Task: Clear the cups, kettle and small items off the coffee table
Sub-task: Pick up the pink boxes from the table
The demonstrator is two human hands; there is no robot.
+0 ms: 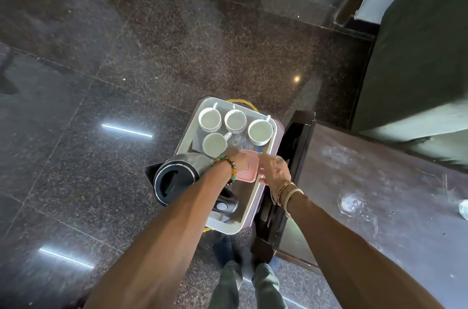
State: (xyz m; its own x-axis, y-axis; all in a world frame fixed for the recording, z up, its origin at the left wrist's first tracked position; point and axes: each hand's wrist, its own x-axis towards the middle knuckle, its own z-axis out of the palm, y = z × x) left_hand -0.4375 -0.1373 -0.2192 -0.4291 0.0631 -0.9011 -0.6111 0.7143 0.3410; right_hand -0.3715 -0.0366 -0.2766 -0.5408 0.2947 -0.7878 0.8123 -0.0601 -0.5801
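Four white ceramic cups [214, 144] stand upright and close together at the far end of a white rectangular plastic tray [235, 229]. A brushed-steel electric kettle with a black lid and handle [177, 177] occupies the near left end and overhangs the rim. Between kettle and cups lies a small pink rectangular plastic dish [247, 174]. Both hands meet over it. The right hand [274, 169] has thumb and fingertips at the pink dish's right edge, apparently pinching it. The left hand [240, 160] covers the dish's far left corner with knuckles up; its grip cannot be determined, as the fingers are hidden. A beaded bracelet [228, 165] is on the left wrist, and pale bands [287, 192] are on the right. The tray rests on a support with a yellow rim [243, 101], just beside the dark, smudged coffee table [367, 182], which is on the right. The flooring is polished dark speckled stone [152, 55], reflecting strip lights. Trousered legs [228, 283] are visible below.
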